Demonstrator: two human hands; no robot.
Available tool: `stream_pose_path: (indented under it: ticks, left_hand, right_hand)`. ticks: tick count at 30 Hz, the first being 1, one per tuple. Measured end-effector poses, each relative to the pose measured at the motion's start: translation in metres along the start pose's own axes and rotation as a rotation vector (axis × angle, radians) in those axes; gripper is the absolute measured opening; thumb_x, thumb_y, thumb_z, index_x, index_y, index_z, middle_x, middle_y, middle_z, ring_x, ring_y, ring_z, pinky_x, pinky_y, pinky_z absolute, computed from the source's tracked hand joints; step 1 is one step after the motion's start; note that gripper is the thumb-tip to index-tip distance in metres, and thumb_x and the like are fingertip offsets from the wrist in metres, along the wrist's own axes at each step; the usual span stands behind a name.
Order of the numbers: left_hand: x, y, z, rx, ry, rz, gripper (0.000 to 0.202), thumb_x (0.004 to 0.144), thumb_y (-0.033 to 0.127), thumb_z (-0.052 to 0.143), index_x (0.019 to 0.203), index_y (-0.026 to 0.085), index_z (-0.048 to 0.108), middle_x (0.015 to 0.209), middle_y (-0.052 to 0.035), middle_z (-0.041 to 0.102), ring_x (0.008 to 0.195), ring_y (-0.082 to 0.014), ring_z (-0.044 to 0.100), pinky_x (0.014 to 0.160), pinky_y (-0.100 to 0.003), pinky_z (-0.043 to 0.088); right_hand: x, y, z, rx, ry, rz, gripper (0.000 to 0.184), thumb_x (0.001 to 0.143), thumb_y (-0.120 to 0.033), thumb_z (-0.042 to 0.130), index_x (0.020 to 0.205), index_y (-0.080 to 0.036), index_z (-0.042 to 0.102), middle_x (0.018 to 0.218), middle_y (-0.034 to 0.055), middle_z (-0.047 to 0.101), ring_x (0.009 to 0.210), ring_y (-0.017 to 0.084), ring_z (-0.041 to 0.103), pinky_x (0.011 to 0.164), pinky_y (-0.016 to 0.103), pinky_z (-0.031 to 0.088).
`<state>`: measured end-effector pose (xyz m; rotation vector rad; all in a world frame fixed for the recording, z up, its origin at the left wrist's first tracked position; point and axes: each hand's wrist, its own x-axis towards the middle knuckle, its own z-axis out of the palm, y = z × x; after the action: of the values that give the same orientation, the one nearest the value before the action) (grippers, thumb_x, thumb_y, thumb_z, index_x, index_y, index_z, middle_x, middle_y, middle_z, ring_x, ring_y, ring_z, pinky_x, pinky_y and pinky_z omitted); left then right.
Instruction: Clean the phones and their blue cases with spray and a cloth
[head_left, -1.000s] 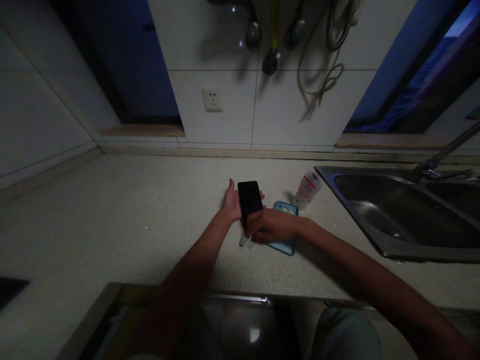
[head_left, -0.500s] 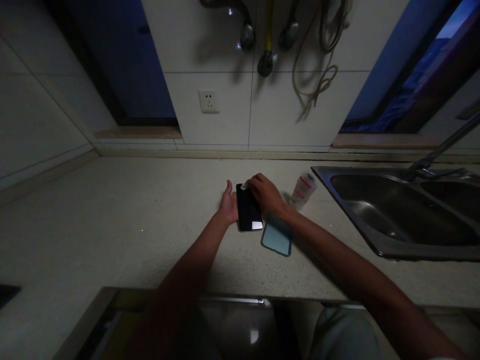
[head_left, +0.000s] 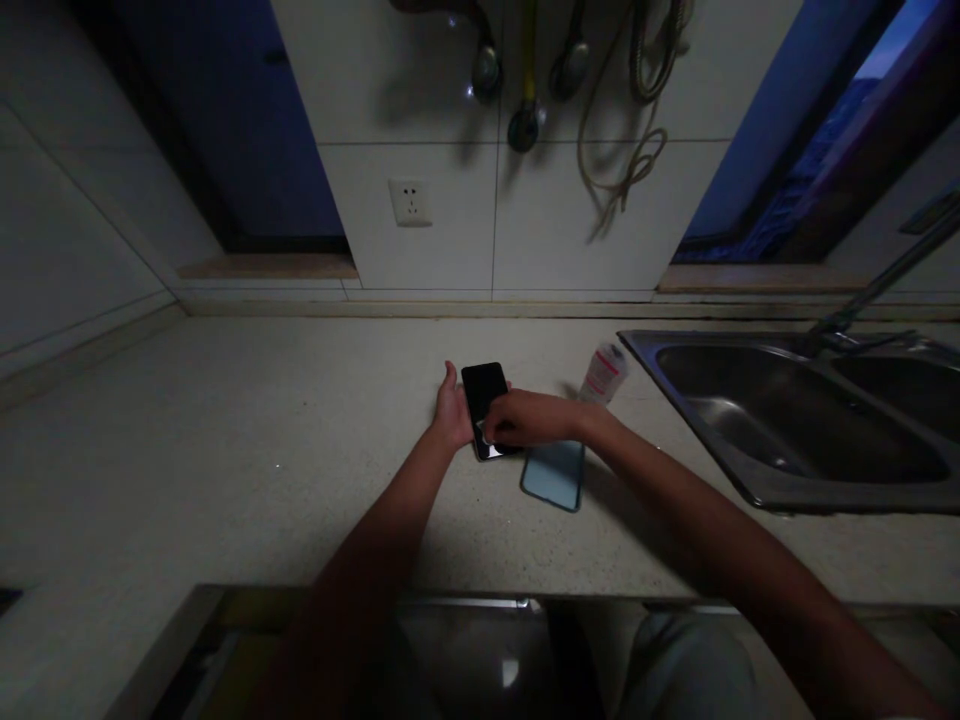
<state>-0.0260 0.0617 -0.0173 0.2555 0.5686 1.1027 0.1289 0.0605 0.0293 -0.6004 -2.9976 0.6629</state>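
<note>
A black phone (head_left: 484, 388) lies screen up on the pale countertop (head_left: 262, 440). My left hand (head_left: 451, 412) rests against the phone's left edge, fingers along its side, steadying it. My right hand (head_left: 522, 419) is over the phone's near end, its fingertips pinched on a small white wipe (head_left: 484, 437) pressed to the screen. A light blue phone case (head_left: 555, 474) lies flat just right of the phone, partly under my right wrist. A small clear bottle (head_left: 602, 372) with a red and white label stands behind my right hand.
A steel sink (head_left: 780, 420) with a tap (head_left: 862, 300) fills the right side. A wall socket (head_left: 410, 201) and hanging hoses (head_left: 630, 150) are on the tiled wall behind. The counter's front edge runs near my body.
My right hand went from the phone's near end up to its far end, then came back down to the near end with the wipe. The left hand stayed on the phone's left edge.
</note>
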Motion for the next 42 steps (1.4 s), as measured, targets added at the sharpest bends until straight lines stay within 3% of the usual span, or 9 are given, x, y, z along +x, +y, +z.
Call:
stream_pose_path:
  ticks: [3, 6, 12, 14, 21, 26, 36, 39, 42]
  left_hand:
    - [0.0, 0.001, -0.002, -0.002, -0.073, -0.006, 0.085, 0.093, 0.074, 0.026, 0.128, 0.005, 0.062, 0.105, -0.0242, 0.074, 0.101, -0.0372, 0.071, 0.093, -0.053, 0.052]
    - [0.001, 0.002, -0.003, -0.008, -0.078, -0.017, 0.087, 0.093, 0.075, 0.026, 0.129, 0.005, 0.062, 0.107, -0.0248, 0.073, 0.102, -0.038, 0.071, 0.095, -0.055, 0.051]
    - [0.001, 0.003, -0.003, -0.037, -0.131, -0.056, 0.084, 0.093, 0.074, 0.026, 0.129, 0.007, 0.061, 0.106, -0.0234, 0.074, 0.101, -0.0386, 0.071, 0.095, -0.059, 0.049]
    - [0.0, 0.003, -0.004, -0.042, -0.171, -0.082, 0.085, 0.092, 0.075, 0.027, 0.129, 0.007, 0.061, 0.105, -0.0239, 0.074, 0.101, -0.039, 0.071, 0.095, -0.06, 0.049]
    - [0.001, 0.003, 0.0, -0.043, -0.082, -0.061, 0.079, 0.094, 0.072, 0.027, 0.123, 0.01, 0.066, 0.099, -0.0195, 0.075, 0.093, -0.0361, 0.072, 0.091, -0.053, 0.053]
    - [0.003, 0.002, 0.0, 0.006, -0.02, -0.047, 0.07, 0.097, 0.065, 0.031, 0.121, 0.009, 0.067, 0.095, -0.0185, 0.075, 0.09, -0.0345, 0.072, 0.088, -0.051, 0.054]
    - [0.011, 0.001, -0.013, 0.066, -0.104, -0.029, 0.076, 0.098, 0.064, 0.028, 0.128, 0.002, 0.06, 0.1, -0.0252, 0.074, 0.097, -0.0364, 0.072, 0.091, -0.049, 0.051]
    - [0.012, 0.001, -0.014, 0.073, -0.112, -0.03, 0.076, 0.098, 0.064, 0.026, 0.125, 0.002, 0.062, 0.098, -0.0245, 0.074, 0.096, -0.0357, 0.072, 0.09, -0.048, 0.052]
    - [0.013, 0.001, -0.014, 0.049, -0.083, -0.036, 0.069, 0.099, 0.06, 0.03, 0.126, 0.007, 0.063, 0.097, -0.0199, 0.076, 0.095, -0.0347, 0.073, 0.093, -0.05, 0.052]
  right_hand:
    - [-0.01, 0.0, -0.002, 0.164, -0.18, 0.026, 0.022, 0.083, -0.004, 0.062, 0.091, -0.016, 0.079, 0.086, 0.0023, 0.077, 0.076, 0.015, 0.068, 0.071, 0.023, 0.047]
    - [-0.013, 0.005, -0.007, 0.192, -0.138, 0.074, 0.023, 0.081, -0.003, 0.062, 0.089, -0.017, 0.079, 0.081, 0.0, 0.076, 0.072, 0.013, 0.066, 0.069, 0.022, 0.046]
    - [-0.011, 0.029, -0.024, 0.001, 0.646, 0.331, 0.023, 0.088, -0.012, 0.057, 0.102, -0.015, 0.076, 0.097, 0.0078, 0.074, 0.086, 0.018, 0.066, 0.08, 0.028, 0.048]
    - [-0.01, 0.036, -0.021, -0.073, 0.773, 0.402, 0.025, 0.091, -0.013, 0.054, 0.105, -0.014, 0.074, 0.1, 0.0102, 0.072, 0.088, 0.019, 0.065, 0.081, 0.029, 0.047]
    - [-0.002, 0.027, -0.001, -0.304, 0.398, 0.372, 0.022, 0.093, -0.014, 0.052, 0.106, -0.014, 0.069, 0.105, 0.0126, 0.067, 0.091, 0.022, 0.062, 0.077, 0.03, 0.044]
    - [-0.003, 0.007, -0.007, -0.416, 0.265, 0.278, 0.017, 0.086, -0.014, 0.058, 0.098, -0.014, 0.071, 0.1, 0.0136, 0.07, 0.093, 0.025, 0.062, 0.077, 0.033, 0.043]
    - [-0.012, -0.022, -0.005, 0.038, -0.244, 0.138, 0.013, 0.076, -0.008, 0.063, 0.075, -0.018, 0.071, 0.071, -0.002, 0.067, 0.062, 0.011, 0.055, 0.06, 0.023, 0.036]
    - [-0.019, -0.018, -0.015, 0.204, -0.247, 0.115, 0.013, 0.075, -0.007, 0.06, 0.077, -0.017, 0.068, 0.069, -0.0035, 0.063, 0.062, 0.01, 0.055, 0.061, 0.021, 0.039]
    - [-0.024, -0.006, -0.029, 0.204, 0.044, 0.157, 0.009, 0.078, -0.013, 0.057, 0.08, -0.016, 0.065, 0.068, -0.0032, 0.059, 0.062, 0.011, 0.053, 0.06, 0.022, 0.038]
